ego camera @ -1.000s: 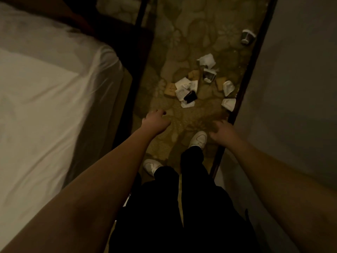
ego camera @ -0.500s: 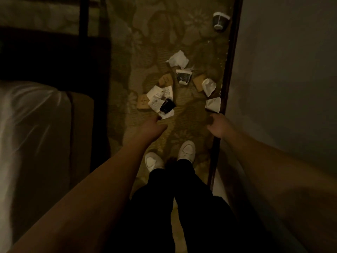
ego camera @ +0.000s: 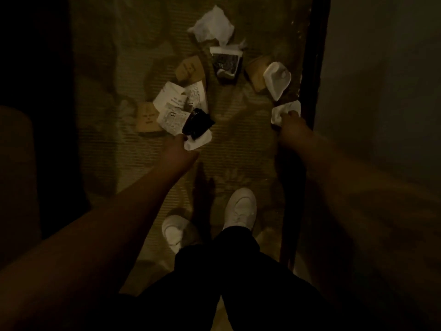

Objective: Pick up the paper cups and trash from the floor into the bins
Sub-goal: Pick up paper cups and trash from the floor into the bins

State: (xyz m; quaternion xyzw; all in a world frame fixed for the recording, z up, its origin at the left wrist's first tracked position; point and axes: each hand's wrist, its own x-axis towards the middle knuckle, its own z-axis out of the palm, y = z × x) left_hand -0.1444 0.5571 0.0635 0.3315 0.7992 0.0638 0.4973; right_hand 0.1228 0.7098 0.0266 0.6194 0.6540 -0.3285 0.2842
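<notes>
Beside the dark baseboard (ego camera: 315,68), the right hand (ego camera: 290,126) pinches a crumpled white cup (ego camera: 285,111). Farther from it, the left hand (ego camera: 176,149) touches a white wrapper (ego camera: 199,142); its grip cannot be told.

1. One view only, from a camera worn on the person's head.
2. It looks steeply down past both forearms at the patterned carpet (ego camera: 133,168) and white shoes (ego camera: 241,209).
3. Litter lies near, at arm's reach ahead.
</notes>
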